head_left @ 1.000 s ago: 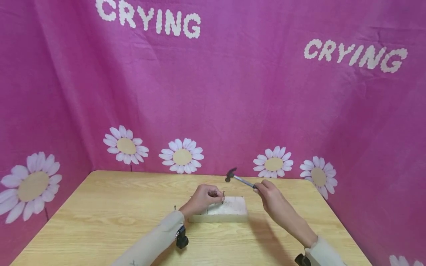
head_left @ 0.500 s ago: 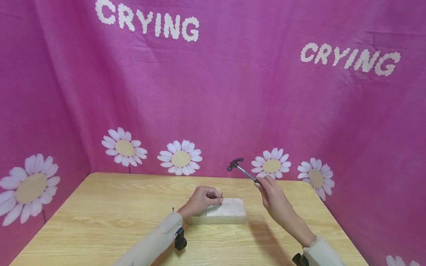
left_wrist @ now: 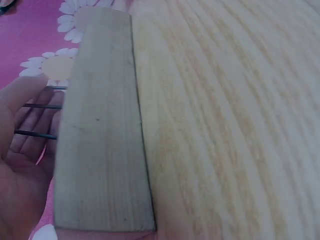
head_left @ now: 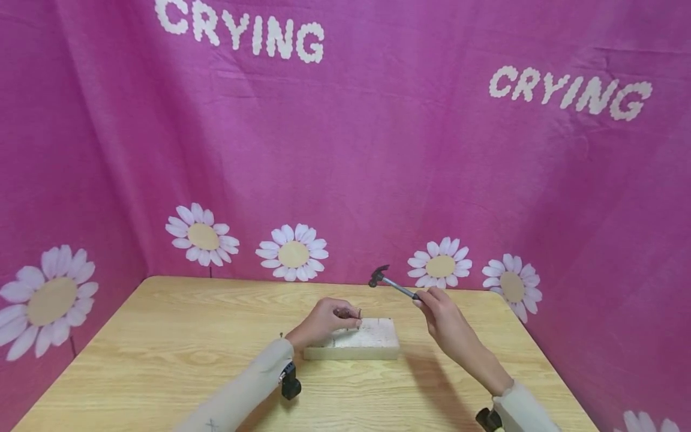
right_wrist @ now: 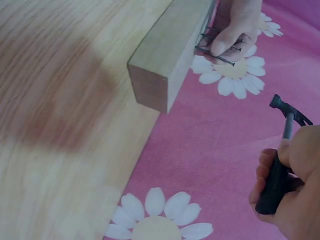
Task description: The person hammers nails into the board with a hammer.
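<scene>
My left hand [head_left: 326,318] is over the top of a pale wooden block [head_left: 372,337], thumb and fingers pinching an upright nail [head_left: 360,313]. In the left wrist view, several dark nails [left_wrist: 42,106] stick out of the block's top face beside that hand's fingers. The right wrist view also shows a nail [right_wrist: 217,56] by the left thumb. My right hand [head_left: 445,321] grips a small claw hammer [head_left: 399,288] by its black handle. The hammer's dark head is raised above and beyond the block, apart from the nails.
The block lies on a light wood-grain table [head_left: 216,318]. A small nail-like piece [head_left: 281,334] stands left of the block, behind the left forearm. A pink cloth [head_left: 345,150] with daisies and white letters hangs around the table's back and sides.
The hammer rose from one second to half a second ago, then came down slightly, its head tilting with it. The left hand keeps its pinch on the nail at the block.
</scene>
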### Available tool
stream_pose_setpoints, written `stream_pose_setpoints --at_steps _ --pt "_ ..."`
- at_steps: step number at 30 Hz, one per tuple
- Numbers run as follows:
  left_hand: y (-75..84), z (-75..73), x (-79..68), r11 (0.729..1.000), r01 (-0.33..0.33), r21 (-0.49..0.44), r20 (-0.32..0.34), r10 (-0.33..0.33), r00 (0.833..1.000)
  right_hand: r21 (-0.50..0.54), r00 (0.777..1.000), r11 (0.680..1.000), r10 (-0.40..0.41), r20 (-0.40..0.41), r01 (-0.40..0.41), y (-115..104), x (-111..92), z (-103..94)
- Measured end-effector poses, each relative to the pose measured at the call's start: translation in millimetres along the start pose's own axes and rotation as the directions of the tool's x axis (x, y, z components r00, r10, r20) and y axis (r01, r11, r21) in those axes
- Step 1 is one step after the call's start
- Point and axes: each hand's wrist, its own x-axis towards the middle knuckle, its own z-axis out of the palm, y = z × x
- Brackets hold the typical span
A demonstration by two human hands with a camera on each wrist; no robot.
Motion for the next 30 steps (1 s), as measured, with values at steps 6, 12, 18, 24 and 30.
stream_pose_setpoints --at_steps 6,12,18,24,30 --pt "7.4 -9.6 -7.2 0.999 0.044 -0.015 -0.007 -0.044 0.999 0.068 0.992 0.995 0.067 0.108 -0.075 4.0 -5.3 -2.2" --pt "13.6 -29.5 -22.6 0.998 0.029 0.050 -0.154 -0.021 0.988 0.148 0.943 0.953 0.225 0.247 -0.266 9.9 -9.0 -2.9" --pt "13.3 -53.4 -42.4 0.952 0.110 0.286 -0.346 -0.004 0.938 0.135 0.917 0.938 0.269 0.293 -0.319 13.1 -11.6 -3.1" --pt "13.3 -72.1 -65.8 0.782 0.279 0.557 -0.377 -0.061 0.924 0.162 0.901 0.924 0.278 0.334 -0.345 14.3 -19.3 -5.1" --pt "18.7 -81.4 -86.0 0.664 0.418 0.620 -0.339 -0.254 0.906 0.347 0.795 0.755 0.361 0.488 -0.556 22.2 -31.6 -6.0"
